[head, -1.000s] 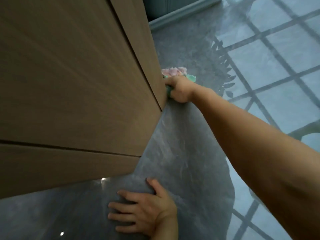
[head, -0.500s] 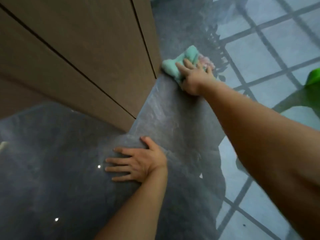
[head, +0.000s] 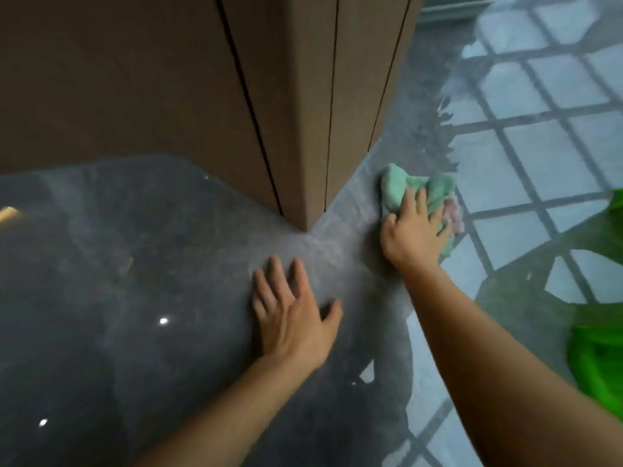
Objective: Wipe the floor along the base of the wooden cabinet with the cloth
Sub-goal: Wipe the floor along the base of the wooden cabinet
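The wooden cabinet (head: 209, 96) stands at the upper left, its corner meeting the grey floor (head: 175, 332) near the middle of the view. A crumpled mint-green cloth (head: 401, 188) with a pink patch lies on the floor just right of that corner. My right hand (head: 413, 235) presses down on the cloth's near part, fingers spread over it. My left hand (head: 291, 313) rests flat on the floor in front of the cabinet corner, fingers apart, holding nothing.
The glossy floor reflects a window grid (head: 539, 136) on the right and small ceiling lights (head: 163, 320) on the left. A bright green object (head: 600, 352) sits at the right edge. A pale baseboard (head: 451, 10) runs along the top right.
My right hand has dragged the cloth along the cabinet base toward me, past the cabinet's corner. The view has swung so the corner is now central. My left hand stays planted on the floor.
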Action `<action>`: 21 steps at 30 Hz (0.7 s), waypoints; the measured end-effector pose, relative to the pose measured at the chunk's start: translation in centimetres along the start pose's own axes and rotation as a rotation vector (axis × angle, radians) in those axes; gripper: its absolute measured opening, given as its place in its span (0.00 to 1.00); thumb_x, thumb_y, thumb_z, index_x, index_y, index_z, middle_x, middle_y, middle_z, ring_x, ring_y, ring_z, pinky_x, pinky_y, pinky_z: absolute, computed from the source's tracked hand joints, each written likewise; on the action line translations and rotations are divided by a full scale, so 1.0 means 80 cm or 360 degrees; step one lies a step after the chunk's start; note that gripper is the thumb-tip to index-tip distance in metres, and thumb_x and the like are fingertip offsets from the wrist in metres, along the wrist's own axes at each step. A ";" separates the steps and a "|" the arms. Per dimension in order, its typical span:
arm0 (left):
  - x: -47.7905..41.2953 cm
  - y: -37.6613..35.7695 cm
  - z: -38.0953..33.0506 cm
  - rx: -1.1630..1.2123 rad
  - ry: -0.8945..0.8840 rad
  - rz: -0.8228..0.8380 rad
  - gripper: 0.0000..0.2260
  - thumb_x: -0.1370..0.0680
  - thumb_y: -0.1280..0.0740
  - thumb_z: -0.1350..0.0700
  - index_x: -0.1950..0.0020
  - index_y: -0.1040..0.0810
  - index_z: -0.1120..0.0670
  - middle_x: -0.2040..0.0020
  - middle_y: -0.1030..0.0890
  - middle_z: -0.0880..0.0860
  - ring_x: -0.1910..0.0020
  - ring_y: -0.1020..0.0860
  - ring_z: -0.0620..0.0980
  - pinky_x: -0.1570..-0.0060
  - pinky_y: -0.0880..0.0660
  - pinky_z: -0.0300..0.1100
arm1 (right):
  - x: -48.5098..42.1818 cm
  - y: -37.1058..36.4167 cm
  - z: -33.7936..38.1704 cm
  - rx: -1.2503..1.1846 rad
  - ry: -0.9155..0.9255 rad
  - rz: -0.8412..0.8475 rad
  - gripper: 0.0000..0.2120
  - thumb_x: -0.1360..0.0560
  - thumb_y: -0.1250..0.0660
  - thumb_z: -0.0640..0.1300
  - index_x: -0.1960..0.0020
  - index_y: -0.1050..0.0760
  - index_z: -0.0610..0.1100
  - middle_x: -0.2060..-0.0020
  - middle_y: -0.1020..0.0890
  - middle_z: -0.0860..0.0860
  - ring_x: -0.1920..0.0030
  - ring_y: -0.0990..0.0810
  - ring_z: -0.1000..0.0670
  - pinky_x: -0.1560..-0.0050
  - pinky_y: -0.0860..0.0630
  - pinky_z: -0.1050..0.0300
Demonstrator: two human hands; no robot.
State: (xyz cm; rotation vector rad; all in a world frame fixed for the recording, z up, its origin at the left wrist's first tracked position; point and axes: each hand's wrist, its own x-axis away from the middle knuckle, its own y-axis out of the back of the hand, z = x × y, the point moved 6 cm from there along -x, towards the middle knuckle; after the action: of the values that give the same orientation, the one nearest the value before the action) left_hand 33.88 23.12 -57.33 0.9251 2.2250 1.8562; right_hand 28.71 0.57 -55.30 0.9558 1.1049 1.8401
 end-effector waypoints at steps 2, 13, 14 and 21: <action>-0.005 0.034 0.074 -0.0256 -0.0171 -0.0171 0.44 0.30 0.47 0.29 0.20 0.44 0.52 0.18 0.47 0.62 0.22 0.48 0.72 0.27 0.44 0.69 | 0.068 -0.045 0.058 0.0046 -0.0035 0.0072 0.36 0.23 0.45 0.54 0.21 0.54 0.40 0.21 0.53 0.41 0.23 0.56 0.32 0.27 0.56 0.29; -0.012 0.054 0.236 -0.0436 -0.0175 -0.0193 0.40 0.29 0.53 0.23 0.21 0.44 0.41 0.18 0.43 0.58 0.21 0.46 0.70 0.27 0.46 0.72 | 0.130 -0.143 0.259 0.0431 0.1053 0.0239 0.33 0.22 0.55 0.63 0.21 0.48 0.48 0.20 0.48 0.47 0.22 0.53 0.38 0.24 0.56 0.40; -0.011 0.053 0.237 -0.0423 -0.0189 -0.0216 0.40 0.29 0.52 0.23 0.22 0.41 0.41 0.19 0.43 0.58 0.21 0.46 0.70 0.27 0.46 0.72 | 0.151 -0.157 0.280 0.0334 0.1016 0.0320 0.36 0.24 0.56 0.65 0.21 0.50 0.47 0.20 0.49 0.47 0.22 0.55 0.36 0.26 0.60 0.38; -0.014 0.052 0.246 -0.0356 -0.0233 -0.0361 0.39 0.30 0.50 0.24 0.22 0.41 0.40 0.19 0.40 0.58 0.21 0.46 0.69 0.26 0.48 0.70 | 0.102 -0.174 0.403 0.0760 0.1057 0.0444 0.38 0.23 0.49 0.63 0.21 0.54 0.44 0.20 0.50 0.45 0.22 0.54 0.37 0.26 0.51 0.36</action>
State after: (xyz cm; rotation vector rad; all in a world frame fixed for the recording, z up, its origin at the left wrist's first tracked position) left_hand 45.11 39.76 -58.84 0.7122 1.9019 1.8221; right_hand 56.81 23.18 -55.37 0.7921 1.9610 2.2518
